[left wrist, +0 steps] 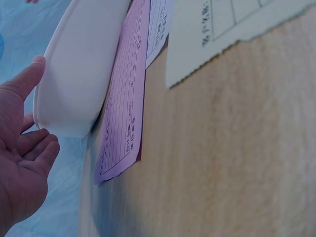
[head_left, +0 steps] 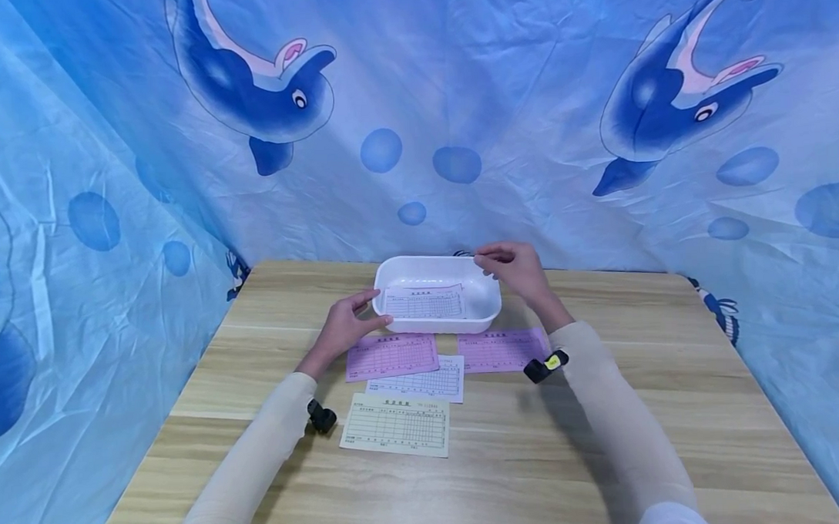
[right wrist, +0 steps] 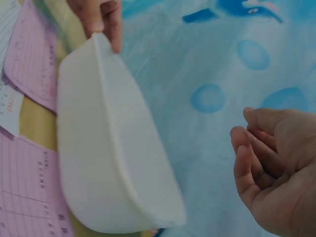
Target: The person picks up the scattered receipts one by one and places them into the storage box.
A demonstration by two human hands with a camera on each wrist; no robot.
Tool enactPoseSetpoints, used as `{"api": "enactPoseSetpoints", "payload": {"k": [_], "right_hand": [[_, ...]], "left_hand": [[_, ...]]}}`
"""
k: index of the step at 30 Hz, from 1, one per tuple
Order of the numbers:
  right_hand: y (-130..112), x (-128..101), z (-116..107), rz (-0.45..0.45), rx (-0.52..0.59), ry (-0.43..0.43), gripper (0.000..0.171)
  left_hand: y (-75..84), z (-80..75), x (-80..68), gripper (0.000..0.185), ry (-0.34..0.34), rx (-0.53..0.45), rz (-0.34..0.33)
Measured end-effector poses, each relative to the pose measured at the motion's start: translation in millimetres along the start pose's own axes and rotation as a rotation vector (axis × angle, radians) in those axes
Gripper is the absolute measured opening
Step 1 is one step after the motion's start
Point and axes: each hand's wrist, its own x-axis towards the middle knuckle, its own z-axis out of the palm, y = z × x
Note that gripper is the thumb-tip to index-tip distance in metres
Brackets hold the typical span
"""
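Observation:
My left hand point(head_left: 343, 326) holds the left end of a white plastic basin point(head_left: 436, 326), thumb and fingers at its rim. The right wrist view shows that rim between the left thumb and fingers. Inside the basin lies a printed receipt slip point(head_left: 424, 303), pale with a pinkish edge behind it. Over the basin's right end is my right hand point(head_left: 522, 272), its fingers loosely bent. In the right wrist view those fingers point(right wrist: 242, 163) stand apart from the basin and nothing shows between them.
In front of the basin lie two pink slips, one left point(head_left: 391, 357) and one right point(head_left: 503, 351). A white slip point(head_left: 418, 384) sits partly under the left pink one; a pale yellow slip point(head_left: 396, 426) lies nearest. A blue dolphin-print curtain point(head_left: 543, 219) hangs behind the wooden table point(head_left: 674, 407).

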Motion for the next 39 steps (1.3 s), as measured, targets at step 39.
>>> {"api": "enactPoseSetpoints", "payload": {"k": [39], "right_hand": [[92.6, -95.3, -68.4, 0.133, -0.255, -0.007, 0.035]], "left_hand": [[-4.2, 1.9, 0.9, 0.075, 0.009, 0.024, -0.018]]}}
